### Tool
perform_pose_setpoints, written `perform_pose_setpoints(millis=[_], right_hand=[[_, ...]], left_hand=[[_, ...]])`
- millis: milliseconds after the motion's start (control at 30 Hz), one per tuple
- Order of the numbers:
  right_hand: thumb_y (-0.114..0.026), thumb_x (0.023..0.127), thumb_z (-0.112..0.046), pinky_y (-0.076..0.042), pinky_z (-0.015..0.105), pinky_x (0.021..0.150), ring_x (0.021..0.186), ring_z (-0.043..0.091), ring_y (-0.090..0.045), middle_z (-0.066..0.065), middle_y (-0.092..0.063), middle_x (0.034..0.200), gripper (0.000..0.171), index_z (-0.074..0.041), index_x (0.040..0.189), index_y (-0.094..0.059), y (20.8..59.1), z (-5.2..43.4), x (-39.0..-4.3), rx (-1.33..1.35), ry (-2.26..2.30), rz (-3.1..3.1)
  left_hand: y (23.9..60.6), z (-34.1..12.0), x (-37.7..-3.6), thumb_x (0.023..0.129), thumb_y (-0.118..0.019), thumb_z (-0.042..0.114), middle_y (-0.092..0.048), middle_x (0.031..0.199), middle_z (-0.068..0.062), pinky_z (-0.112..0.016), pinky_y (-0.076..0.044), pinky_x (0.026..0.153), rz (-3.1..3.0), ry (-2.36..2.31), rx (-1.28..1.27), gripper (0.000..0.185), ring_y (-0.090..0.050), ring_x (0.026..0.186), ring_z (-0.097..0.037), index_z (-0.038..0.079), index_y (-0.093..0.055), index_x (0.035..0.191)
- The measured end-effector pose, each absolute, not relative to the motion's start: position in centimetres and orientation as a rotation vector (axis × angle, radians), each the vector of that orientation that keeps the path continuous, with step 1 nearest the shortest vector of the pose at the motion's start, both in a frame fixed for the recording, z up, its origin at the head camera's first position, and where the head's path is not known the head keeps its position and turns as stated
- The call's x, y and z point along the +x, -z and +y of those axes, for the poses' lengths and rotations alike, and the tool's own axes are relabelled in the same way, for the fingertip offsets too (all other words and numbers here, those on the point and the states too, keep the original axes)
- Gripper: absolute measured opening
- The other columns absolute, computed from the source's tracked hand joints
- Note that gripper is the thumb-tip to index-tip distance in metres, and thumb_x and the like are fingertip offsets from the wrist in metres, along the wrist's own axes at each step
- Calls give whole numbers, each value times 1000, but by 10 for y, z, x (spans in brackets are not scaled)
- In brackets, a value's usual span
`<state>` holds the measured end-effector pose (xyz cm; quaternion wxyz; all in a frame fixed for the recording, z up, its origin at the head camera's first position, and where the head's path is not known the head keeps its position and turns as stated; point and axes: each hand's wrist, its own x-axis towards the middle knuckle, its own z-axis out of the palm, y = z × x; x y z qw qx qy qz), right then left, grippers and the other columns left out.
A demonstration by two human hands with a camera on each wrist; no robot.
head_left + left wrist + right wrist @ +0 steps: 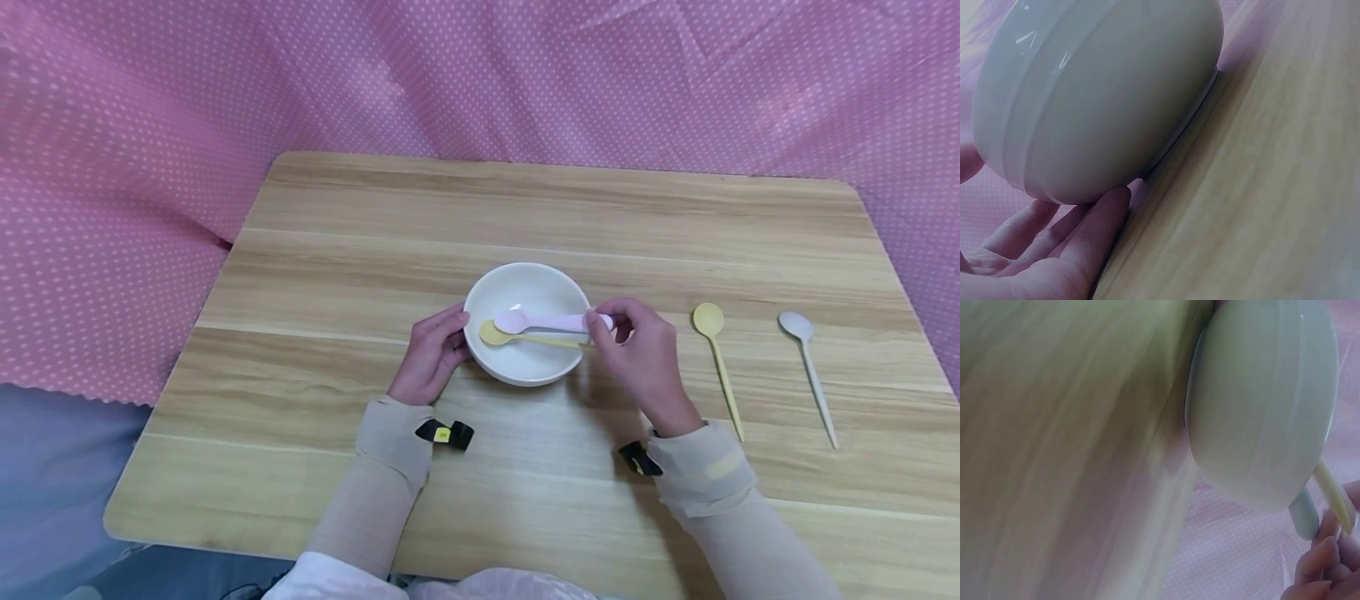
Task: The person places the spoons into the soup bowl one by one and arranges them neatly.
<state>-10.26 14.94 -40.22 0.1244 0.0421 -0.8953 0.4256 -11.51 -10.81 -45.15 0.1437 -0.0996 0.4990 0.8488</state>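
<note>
A white bowl (531,372) stands on the table, holding a pink spoon (555,322) and a yellow spoon (496,333) with their handles across the right rim. My right hand (641,354) pinches the pink spoon's handle between thumb and fingers near its end. The yellow spoon's handle passes close below that thumb. Against the bowl's left side, my left hand (435,354) rests with its fingertips on the outer wall. The left wrist view shows these fingers (1094,228) touching the bowl low down near its base. Two handle ends show beside the right fingers (1319,559) in the right wrist view.
To the right of my right hand lie another yellow spoon (718,367) and a pale grey spoon (808,367), handles toward me. All of it is on a wooden table (337,250). A pink dotted cloth (480,75) hangs behind the table's back edge.
</note>
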Motion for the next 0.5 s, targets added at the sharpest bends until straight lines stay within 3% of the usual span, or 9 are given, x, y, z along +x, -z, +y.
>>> perform_pose_setpoints(millis=[500], right_hand=[[-65, 86, -15, -36, 22, 54, 63, 18, -46, 8, -58, 70, 16, 0, 87, -68, 404, 148, -89, 175, -1114, -2669]], left_hand=[[453, -108, -116, 92, -56, 13, -56, 129, -19, -28, -54, 76, 1416, -2470, -286, 43, -61, 95, -17, 0, -50, 133]])
